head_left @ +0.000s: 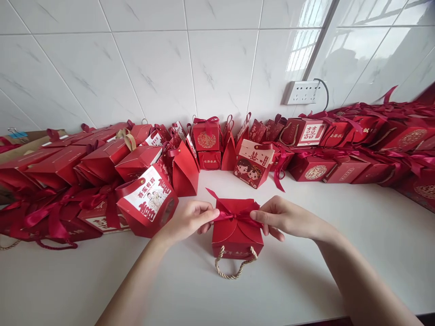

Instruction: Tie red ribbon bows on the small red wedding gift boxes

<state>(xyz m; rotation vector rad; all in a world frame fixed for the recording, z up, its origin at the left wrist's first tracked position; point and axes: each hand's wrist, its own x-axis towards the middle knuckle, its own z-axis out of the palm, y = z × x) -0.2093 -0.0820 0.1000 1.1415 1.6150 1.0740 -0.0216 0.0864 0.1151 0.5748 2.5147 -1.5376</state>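
Note:
A red gift box [238, 240] stands upright on the white table, its curved top flaps folded over one another. Across its top runs a dark red ribbon [234, 217], knotted in the middle with loops drawn out to both sides. My left hand [195, 219] pinches the ribbon's left side between thumb and fingers. On the other side, my right hand [277, 216] has the right part of the ribbon pinched the same way. A twisted gold rope handle [234, 274] hangs from the box's near face and rests on the table.
Rows of red gift boxes line the wall, including a tilted box with a white label [147, 199] left of my hands and one with cartoon figures [253, 164] behind. A power strip [302, 93] is on the tiled wall. The white table [190, 290] extends around the box.

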